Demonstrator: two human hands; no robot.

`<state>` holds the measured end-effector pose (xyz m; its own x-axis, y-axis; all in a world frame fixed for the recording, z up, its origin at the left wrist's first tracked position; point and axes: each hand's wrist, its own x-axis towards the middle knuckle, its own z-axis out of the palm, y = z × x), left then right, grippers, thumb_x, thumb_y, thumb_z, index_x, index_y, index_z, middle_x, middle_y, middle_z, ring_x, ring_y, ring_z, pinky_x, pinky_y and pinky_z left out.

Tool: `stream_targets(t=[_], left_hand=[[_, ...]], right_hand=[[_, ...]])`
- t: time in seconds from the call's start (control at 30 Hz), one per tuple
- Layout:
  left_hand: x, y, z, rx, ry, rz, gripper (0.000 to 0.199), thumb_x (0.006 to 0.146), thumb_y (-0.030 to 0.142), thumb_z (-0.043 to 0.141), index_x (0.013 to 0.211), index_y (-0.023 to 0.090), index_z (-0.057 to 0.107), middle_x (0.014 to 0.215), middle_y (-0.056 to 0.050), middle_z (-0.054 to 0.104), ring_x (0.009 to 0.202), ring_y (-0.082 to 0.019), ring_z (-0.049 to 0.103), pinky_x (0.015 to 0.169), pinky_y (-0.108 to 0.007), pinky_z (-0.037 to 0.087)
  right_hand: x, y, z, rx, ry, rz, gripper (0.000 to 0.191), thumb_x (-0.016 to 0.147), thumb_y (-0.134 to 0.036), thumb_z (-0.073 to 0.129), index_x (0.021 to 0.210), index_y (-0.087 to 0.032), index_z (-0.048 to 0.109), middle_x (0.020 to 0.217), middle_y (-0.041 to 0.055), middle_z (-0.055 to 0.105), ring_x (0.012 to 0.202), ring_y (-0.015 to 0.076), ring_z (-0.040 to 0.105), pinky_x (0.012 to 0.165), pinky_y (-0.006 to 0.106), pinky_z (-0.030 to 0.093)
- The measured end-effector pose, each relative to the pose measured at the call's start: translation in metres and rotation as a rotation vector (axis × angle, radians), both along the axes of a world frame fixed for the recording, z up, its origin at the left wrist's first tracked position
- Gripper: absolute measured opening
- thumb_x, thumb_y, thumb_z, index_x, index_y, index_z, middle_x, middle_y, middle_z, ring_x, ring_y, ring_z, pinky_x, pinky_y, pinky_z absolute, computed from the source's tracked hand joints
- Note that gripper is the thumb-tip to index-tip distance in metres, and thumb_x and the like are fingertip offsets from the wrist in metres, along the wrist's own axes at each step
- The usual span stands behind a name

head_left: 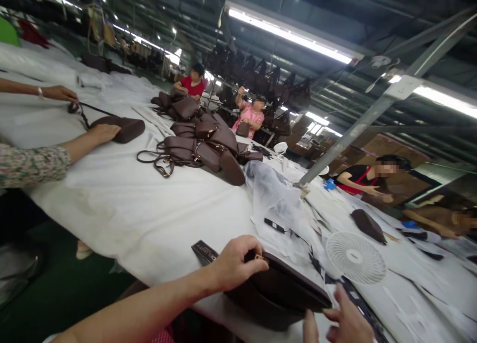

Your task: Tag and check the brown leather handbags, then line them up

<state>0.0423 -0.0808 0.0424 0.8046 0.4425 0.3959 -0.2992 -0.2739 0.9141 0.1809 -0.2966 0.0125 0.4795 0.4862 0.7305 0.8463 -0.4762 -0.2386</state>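
A dark brown bag (pixel 274 296) lies at the near edge of the white-covered table, its long top edge slanting down to the right. My left hand (pixel 238 263) is closed on the bag's upper left corner, thumb and fingers beside a small gold metal piece (pixel 261 257). At the bag's right end is my right hand (pixel 345 318), thumb and fingers apart and slightly blurred, close to the corner; whether it grips anything is unclear. A black tag with pale lettering (pixel 204 252) sticks out left of my left hand.
Brown bags with straps (pixel 203 144) are heaped mid-table. Another person's hands hold a brown bag (pixel 128 129) at the left. Clear plastic (pixel 276 194), a white fan (pixel 356 257) and a slanted metal post (pixel 346 134) stand ahead and right. People work across the table.
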Motion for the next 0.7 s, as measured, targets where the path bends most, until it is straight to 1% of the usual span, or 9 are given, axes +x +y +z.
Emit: stream_targets(t=[0.07,0.13,0.23,0.3,0.43,0.53,0.57,0.63,0.7], left_hand=[[-0.009,0.006,0.000,-0.060,0.002,-0.151,0.022,0.069,0.018,0.074,0.087,0.016,0.062,0.097,-0.003,0.065,0.089,-0.017,0.058,0.084,-0.027,0.044],[-0.019,0.018,-0.001,-0.103,-0.008,-0.332,0.043,0.067,0.021,0.077,0.106,0.017,0.062,0.110,-0.006,0.065,0.101,-0.021,0.058,0.093,-0.032,0.043],[-0.029,0.039,-0.008,-0.227,-0.023,-0.571,0.055,0.071,0.026,0.076,0.123,0.018,0.059,0.126,-0.010,0.060,0.120,-0.025,0.052,0.105,-0.040,0.036],[-0.031,0.049,-0.016,-0.369,0.000,-0.653,0.052,0.074,0.029,0.076,0.123,0.019,0.060,0.131,-0.012,0.058,0.118,-0.024,0.055,0.104,-0.041,0.038],[-0.024,0.051,-0.030,-0.562,0.009,-0.603,0.041,0.068,0.027,0.080,0.106,0.016,0.068,0.125,-0.012,0.061,0.087,-0.015,0.064,0.086,-0.033,0.048],[-0.016,0.046,-0.032,-0.551,-0.034,-0.549,0.037,0.065,0.026,0.080,0.098,0.015,0.069,0.115,-0.010,0.066,0.079,-0.012,0.061,0.077,-0.028,0.048],[-0.014,0.044,-0.031,-0.524,-0.044,-0.537,0.038,0.065,0.026,0.080,0.100,0.015,0.069,0.113,-0.010,0.067,0.083,-0.014,0.061,0.079,-0.028,0.047],[-0.012,0.040,-0.029,-0.452,-0.056,-0.534,0.044,0.067,0.026,0.079,0.108,0.017,0.067,0.115,-0.009,0.066,0.102,-0.020,0.060,0.092,-0.033,0.044],[-0.011,0.037,-0.028,-0.433,-0.060,-0.606,0.050,0.071,0.028,0.076,0.118,0.021,0.064,0.130,-0.010,0.059,0.124,-0.025,0.050,0.106,-0.040,0.034]], right_hand=[[-0.034,0.024,0.011,-0.060,0.019,0.126,0.056,0.085,-0.039,0.058,0.138,-0.021,0.050,0.104,0.0149,0.058,0.070,0.0225,0.059,0.057,0.036,0.052],[-0.060,0.048,0.020,-0.100,0.036,0.139,0.050,0.086,-0.041,0.058,0.134,-0.027,0.055,0.109,0.0131,0.055,0.081,0.0243,0.061,0.067,0.036,0.054],[-0.075,0.070,0.027,-0.142,0.025,0.128,0.042,0.085,-0.045,0.061,0.124,-0.031,0.064,0.110,0.0122,0.056,0.087,0.0250,0.061,0.071,0.036,0.054],[-0.075,0.074,0.025,-0.112,0.033,0.168,0.034,0.087,-0.042,0.059,0.118,-0.029,0.069,0.107,0.0117,0.059,0.090,0.0247,0.062,0.078,0.036,0.054],[-0.071,0.071,0.017,0.024,0.098,0.186,0.024,0.090,-0.032,0.056,0.106,-0.024,0.073,0.101,0.0094,0.067,0.093,0.0231,0.065,0.087,0.034,0.052],[-0.070,0.067,0.021,0.081,0.273,0.146,0.025,0.089,-0.036,0.058,0.103,-0.021,0.072,0.104,0.0093,0.070,0.093,0.0234,0.066,0.086,0.033,0.053],[-0.069,0.066,0.026,0.093,0.390,0.138,0.028,0.088,-0.040,0.058,0.104,-0.021,0.070,0.103,0.0091,0.071,0.089,0.0227,0.068,0.082,0.032,0.055],[-0.066,0.064,0.035,0.120,0.633,0.134,0.035,0.085,-0.047,0.060,0.105,-0.019,0.069,0.098,0.0082,0.072,0.075,0.0204,0.069,0.069,0.030,0.058],[-0.062,0.063,0.043,0.141,0.775,0.145,0.040,0.081,-0.052,0.062,0.102,-0.019,0.069,0.086,0.0061,0.073,0.066,0.0188,0.067,0.062,0.028,0.058]])
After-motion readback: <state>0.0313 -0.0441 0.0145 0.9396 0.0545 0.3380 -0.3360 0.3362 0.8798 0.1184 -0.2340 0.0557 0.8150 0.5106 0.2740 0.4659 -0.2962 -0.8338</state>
